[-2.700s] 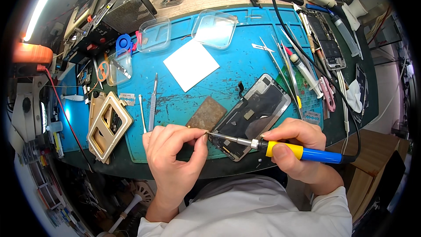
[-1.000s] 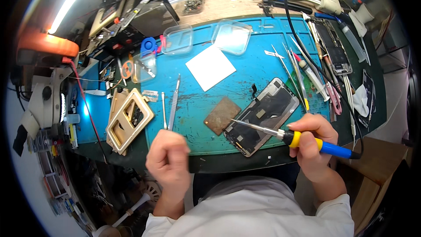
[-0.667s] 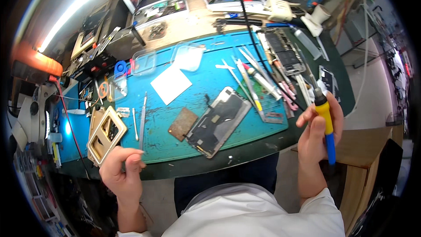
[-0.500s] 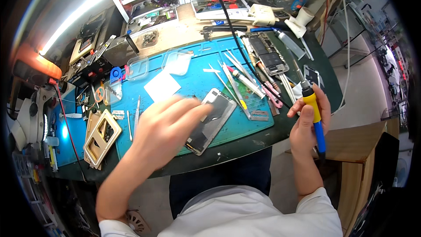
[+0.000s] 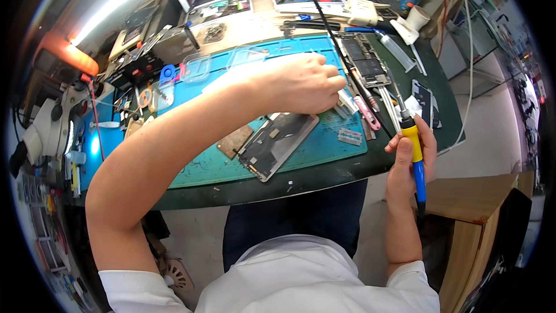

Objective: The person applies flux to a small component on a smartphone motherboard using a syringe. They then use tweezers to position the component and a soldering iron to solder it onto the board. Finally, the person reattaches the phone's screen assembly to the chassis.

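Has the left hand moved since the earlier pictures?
Yes: against the blue mat, the left hand has gone rightward and farther from the body.

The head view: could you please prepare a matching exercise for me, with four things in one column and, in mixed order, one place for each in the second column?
Things:
1. soldering iron
2. brown plate
3. razor blade
4. left hand

Places:
A. near the lower right corner of the blue mat
B. at the end of a forearm stretched across the mat
C. in the right hand
D. just left of the dark phone panel

Right pairs: 1-C, 2-D, 3-A, 4-B.
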### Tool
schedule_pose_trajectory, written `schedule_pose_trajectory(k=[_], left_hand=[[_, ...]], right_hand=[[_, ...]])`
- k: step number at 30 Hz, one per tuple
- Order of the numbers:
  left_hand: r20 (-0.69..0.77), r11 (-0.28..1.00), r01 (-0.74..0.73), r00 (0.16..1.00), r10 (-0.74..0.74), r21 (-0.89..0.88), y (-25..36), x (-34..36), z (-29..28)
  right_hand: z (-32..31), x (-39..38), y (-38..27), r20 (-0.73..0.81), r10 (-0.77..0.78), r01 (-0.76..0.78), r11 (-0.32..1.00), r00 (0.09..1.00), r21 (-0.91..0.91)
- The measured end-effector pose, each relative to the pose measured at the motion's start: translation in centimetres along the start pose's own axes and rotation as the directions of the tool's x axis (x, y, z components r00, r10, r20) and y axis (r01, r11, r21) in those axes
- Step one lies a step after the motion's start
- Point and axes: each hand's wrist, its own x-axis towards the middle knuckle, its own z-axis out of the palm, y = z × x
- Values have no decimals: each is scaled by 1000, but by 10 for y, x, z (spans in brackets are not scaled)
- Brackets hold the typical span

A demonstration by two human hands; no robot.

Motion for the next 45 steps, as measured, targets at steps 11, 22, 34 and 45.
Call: schedule_pose_trajectory(k=[11,22,34,45], left_hand=[[118,990,129,985,-122,-50,-11,3,6],[60,964,215,976,-208,-155,-22,-5,8],[-104,878,478,875,-472,33,-42,-56,25],[-225,899,260,909,-351,-352,25,-34,-8]], right_hand=[[8,7,-1,111,-5,2,1000,994,25],[16,26,-3,233,-192,244,945,953,-219],[72,36,2,573,-301,631,542,762,-555],[49,32,-34,585,-446,725,538,677,-429]])
